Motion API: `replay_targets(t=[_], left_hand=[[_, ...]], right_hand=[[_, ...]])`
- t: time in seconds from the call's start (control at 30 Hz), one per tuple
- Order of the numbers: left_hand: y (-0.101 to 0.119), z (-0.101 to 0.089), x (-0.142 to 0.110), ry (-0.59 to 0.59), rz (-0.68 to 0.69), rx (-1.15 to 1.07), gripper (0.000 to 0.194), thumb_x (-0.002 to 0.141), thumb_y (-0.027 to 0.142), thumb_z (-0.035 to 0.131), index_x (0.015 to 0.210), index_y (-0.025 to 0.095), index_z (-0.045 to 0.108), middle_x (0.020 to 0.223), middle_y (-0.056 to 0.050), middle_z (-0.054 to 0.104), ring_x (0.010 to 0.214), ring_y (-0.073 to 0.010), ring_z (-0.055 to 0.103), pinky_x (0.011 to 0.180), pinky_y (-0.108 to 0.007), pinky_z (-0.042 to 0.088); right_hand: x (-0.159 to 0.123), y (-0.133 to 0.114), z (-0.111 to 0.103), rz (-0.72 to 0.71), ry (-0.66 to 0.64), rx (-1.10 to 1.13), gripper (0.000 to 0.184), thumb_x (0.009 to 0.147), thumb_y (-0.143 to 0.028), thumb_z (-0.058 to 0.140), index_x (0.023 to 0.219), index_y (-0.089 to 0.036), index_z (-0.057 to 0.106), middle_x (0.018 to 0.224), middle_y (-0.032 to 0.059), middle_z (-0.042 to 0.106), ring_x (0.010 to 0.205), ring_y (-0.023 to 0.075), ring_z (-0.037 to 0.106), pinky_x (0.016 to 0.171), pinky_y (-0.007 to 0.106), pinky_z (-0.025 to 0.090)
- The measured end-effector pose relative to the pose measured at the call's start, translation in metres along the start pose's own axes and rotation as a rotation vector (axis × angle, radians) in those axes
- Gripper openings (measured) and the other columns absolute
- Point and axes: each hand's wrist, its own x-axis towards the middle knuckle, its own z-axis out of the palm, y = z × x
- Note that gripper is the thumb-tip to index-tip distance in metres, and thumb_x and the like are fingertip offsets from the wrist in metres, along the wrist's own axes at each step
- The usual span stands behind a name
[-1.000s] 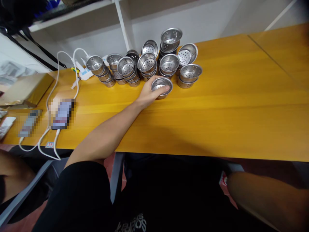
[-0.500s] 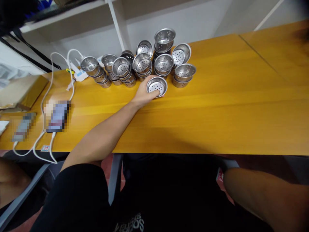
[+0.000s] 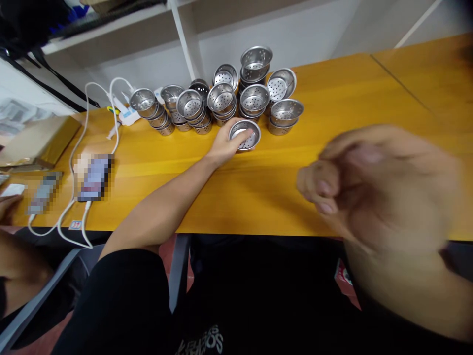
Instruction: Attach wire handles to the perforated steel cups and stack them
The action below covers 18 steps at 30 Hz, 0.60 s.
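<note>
My left hand (image 3: 224, 142) is wrapped around a perforated metal cup (image 3: 244, 135), its thumb reaching inside over the holes in the bottom. The cup's mouth faces up towards me, just in front of the stacks. Behind it stand several stacks of similar cups, among them a tall stack (image 3: 256, 61), a leaning stack (image 3: 143, 101) at the left and a short stack (image 3: 287, 111) at the right. Over the table on the right is my right hand (image 3: 384, 187), large and blurred. Its fingers are curled in towards the palm, and I see nothing in them.
Two phones, one black-edged (image 3: 95, 177) and one grey (image 3: 45, 193), lie on the wooden table (image 3: 236, 197) at the left with white cables. A cardboard box (image 3: 40, 143) sits beyond them. At the left edge another person's hand (image 3: 8, 204) shows beside the table.
My right hand has risen into view over the table from below its edge. The left thumb reaches farther across the cup. Another person's hand has appeared at the far left.
</note>
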Motion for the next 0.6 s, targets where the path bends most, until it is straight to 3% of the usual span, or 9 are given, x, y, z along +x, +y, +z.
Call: replay_targets(t=[0.07, 0.13, 0.27, 0.4, 0.6], left_hand=[[0.002, 0.0, -0.001, -0.001, 0.021, 0.044, 0.065, 0.1, 0.076, 0.101, 0.133, 0.025, 0.078, 0.134, -0.012, 0.088, 0.127, -0.0354, 0.088, 0.105, -0.066, 0.086], [0.003, -0.002, 0.0, 0.003, 0.064, 0.113, 0.068, 0.1, 0.082, 0.099, 0.131, 0.025, 0.079, 0.133, -0.011, 0.09, 0.127, -0.034, 0.089, 0.115, -0.064, 0.083], [0.005, -0.006, 0.001, -0.008, 0.124, 0.21, 0.07, 0.097, 0.084, 0.101, 0.129, 0.025, 0.08, 0.133, -0.012, 0.093, 0.127, -0.0334, 0.09, 0.123, -0.058, 0.077], [0.009, -0.007, 0.0, -0.053, 0.119, 0.227, 0.086, 0.091, 0.09, 0.103, 0.137, 0.023, 0.077, 0.138, -0.015, 0.092, 0.13, -0.0334, 0.089, 0.123, -0.053, 0.074], [0.009, -0.01, 0.0, -0.128, 0.194, 0.268, 0.098, 0.084, 0.094, 0.108, 0.142, 0.023, 0.074, 0.142, -0.015, 0.091, 0.132, -0.0337, 0.088, 0.124, -0.051, 0.071]], right_hand=[[0.018, 0.006, 0.001, -0.073, 0.013, 0.035, 0.013, 0.115, -0.036, 0.097, 0.103, -0.031, 0.098, 0.074, -0.0008, 0.066, 0.052, 0.015, 0.05, 0.052, 0.033, 0.04], [0.034, 0.01, 0.0, -0.035, -0.033, 0.028, 0.016, 0.11, -0.037, 0.1, 0.098, -0.028, 0.095, 0.07, -0.0032, 0.061, 0.047, 0.012, 0.04, 0.053, 0.035, 0.038], [0.049, 0.009, -0.007, 0.067, -0.099, -0.014, 0.02, 0.11, -0.044, 0.101, 0.102, -0.03, 0.088, 0.073, -0.0055, 0.06, 0.05, 0.0122, 0.038, 0.056, 0.037, 0.045], [0.056, 0.005, -0.013, 0.11, -0.14, -0.029, 0.023, 0.109, -0.044, 0.1, 0.099, -0.029, 0.085, 0.075, -0.0055, 0.06, 0.051, 0.0117, 0.04, 0.057, 0.037, 0.048], [0.066, 0.006, -0.011, 0.107, -0.172, -0.025, 0.023, 0.107, -0.045, 0.103, 0.103, -0.029, 0.088, 0.075, -0.0051, 0.062, 0.052, 0.0122, 0.047, 0.056, 0.035, 0.048]])
